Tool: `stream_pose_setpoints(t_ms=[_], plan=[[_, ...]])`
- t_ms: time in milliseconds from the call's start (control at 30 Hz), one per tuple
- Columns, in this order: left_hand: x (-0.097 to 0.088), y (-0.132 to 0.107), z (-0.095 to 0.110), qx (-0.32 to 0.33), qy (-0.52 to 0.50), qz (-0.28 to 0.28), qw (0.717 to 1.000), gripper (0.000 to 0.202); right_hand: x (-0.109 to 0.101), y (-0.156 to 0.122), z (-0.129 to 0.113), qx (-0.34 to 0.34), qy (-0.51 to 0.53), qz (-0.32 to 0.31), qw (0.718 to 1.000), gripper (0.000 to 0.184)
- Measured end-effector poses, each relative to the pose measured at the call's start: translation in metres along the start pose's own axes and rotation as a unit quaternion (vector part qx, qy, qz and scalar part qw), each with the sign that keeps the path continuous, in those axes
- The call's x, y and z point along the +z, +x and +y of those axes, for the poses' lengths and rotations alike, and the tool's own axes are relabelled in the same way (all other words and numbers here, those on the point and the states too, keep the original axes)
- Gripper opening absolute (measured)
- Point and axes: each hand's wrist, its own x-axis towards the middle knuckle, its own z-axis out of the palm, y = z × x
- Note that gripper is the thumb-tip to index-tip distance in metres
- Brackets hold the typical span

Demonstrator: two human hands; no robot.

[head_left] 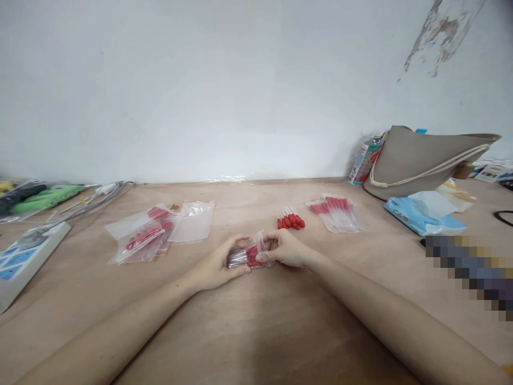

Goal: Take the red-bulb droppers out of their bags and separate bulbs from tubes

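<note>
My left hand [218, 264] and my right hand [286, 248] meet at the middle of the wooden table [256, 331], both closed on a small clear zip bag [249, 255] with red-tipped droppers inside. The left hand grips the bag's lower end, the right hand pinches its open end. Just beyond the hands lies a loose bunch of red-tipped droppers [290, 219]. To their right more droppers lie on a clear bag [337, 211]. Filled bags [144, 235] and an empty zip bag [194, 220] lie to the left.
A white power strip [24, 256] with a grey cable sits at the left edge, green items [46, 197] behind it. A beige bag [425, 160], a can [363, 163] and a blue packet [420, 214] stand at the back right by the white wall.
</note>
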Motion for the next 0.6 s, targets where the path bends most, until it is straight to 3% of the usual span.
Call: stream_pose_setpoints(t_ms=[300,400,600], plan=[[-0.004,0.0,0.003,-0.023,0.094,0.011,0.995,0.051,0.009,-0.011,-0.019,-0.129,-0.183,0.032,0.974,0.011],[-0.005,0.001,0.005,-0.007,0.127,-0.01,0.992,0.049,0.008,-0.009,-0.017,-0.1,-0.195,0.047,0.975,0.014],[-0.006,0.002,0.004,0.031,0.168,-0.024,0.985,0.052,0.005,-0.003,-0.009,0.002,-0.077,0.05,0.996,0.011]])
